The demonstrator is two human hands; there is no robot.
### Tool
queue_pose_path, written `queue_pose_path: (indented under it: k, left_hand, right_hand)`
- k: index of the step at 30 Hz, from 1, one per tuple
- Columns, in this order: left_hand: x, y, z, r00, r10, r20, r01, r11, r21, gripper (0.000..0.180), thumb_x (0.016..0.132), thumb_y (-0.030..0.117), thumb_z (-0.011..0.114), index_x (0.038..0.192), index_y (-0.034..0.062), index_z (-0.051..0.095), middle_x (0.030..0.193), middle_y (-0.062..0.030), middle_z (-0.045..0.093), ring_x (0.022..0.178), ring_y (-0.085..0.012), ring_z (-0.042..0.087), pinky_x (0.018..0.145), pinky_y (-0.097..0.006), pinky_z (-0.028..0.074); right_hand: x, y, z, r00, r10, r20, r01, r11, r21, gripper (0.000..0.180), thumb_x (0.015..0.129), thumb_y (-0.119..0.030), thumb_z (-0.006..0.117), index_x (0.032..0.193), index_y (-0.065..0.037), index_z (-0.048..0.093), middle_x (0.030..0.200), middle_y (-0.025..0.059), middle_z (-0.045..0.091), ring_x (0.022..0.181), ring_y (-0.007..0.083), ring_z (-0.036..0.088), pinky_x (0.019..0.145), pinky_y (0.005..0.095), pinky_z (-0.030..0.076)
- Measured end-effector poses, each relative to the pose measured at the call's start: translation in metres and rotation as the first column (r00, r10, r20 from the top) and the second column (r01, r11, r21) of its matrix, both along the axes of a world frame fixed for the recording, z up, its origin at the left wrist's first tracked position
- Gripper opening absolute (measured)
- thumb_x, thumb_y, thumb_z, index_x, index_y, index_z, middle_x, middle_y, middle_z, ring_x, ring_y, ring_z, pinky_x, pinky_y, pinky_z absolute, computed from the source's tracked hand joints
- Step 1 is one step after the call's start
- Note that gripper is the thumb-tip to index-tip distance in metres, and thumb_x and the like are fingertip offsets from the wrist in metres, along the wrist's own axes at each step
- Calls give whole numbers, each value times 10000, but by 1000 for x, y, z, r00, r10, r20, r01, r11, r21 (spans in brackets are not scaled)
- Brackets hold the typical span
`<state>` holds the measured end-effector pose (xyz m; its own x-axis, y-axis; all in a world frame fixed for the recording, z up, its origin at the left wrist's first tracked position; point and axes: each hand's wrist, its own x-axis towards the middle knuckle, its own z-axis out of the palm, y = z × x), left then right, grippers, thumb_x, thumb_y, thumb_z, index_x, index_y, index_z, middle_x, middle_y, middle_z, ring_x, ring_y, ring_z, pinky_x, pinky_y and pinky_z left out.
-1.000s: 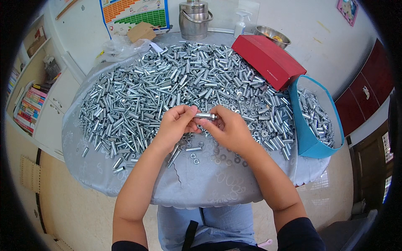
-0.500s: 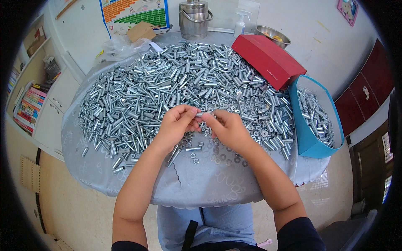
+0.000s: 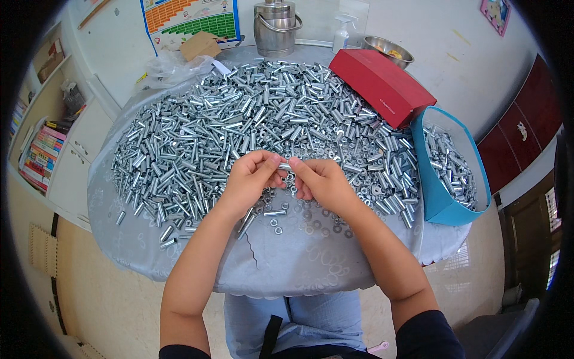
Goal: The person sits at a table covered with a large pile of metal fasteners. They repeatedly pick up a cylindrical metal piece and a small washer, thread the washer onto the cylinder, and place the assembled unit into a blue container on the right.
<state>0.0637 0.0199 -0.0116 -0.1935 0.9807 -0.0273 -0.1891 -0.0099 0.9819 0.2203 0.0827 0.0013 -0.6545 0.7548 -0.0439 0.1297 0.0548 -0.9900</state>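
Between my two hands, at the front edge of a large pile of metal parts, is a short silver expansion bolt, mostly covered by fingers. My left hand pinches one end with thumb and forefinger. My right hand has its thumb and curled fingers closed on the other end. The pile holds silver sleeves and bolts, with nuts and washers gathered around and behind my hands. Just below my hands, a loose sleeve and two nuts lie on the grey tablecloth.
A blue fabric bin with more metal parts stands at the right edge. Behind it a red box leans on the pile. Along the back are a steel pot, a spray bottle, a metal bowl and a plastic bag.
My right thumb and fingers have shifted slightly left along the bolt and curled in more. My left hand keeps its pinch almost unmoved.
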Motion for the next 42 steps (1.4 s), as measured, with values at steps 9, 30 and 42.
queue_pose_path:
  k: [9, 30, 42]
  left_hand:
    - [7, -2, -1, 973, 82, -215, -40, 980, 193, 179, 893, 167, 517, 900, -8, 551, 745, -54, 595, 662, -94, 556, 615, -214, 451]
    - [12, -8, 2, 894, 232, -384, -104, 940, 325, 139, 871, 125, 539, 883, -6, 582, 705, -47, 599, 636, -89, 549, 570, -220, 429]
    - [2, -1, 5, 993, 116, -10, -115, 988, 105, 225, 880, 200, 536, 849, -17, 589, 668, -56, 586, 548, -88, 535, 544, -220, 477]
  right_hand:
    - [0, 2, 0, 1000, -17, -25, 11, 970, -241, 506, 860, -476, 491, 611, -36, 501, 471, 24, 467, 452, 133, 536, 425, 223, 402]
    - [-1, 2, 4, 998, 4, -56, -27, 905, -424, 485, 873, -505, 440, 656, -73, 475, 471, -13, 398, 497, 126, 519, 486, 241, 416]
    - [-2, 0, -9, 988, 33, -149, -12, 991, 135, 246, 896, -249, 509, 855, -8, 532, 633, 29, 529, 552, 92, 510, 502, 232, 411]
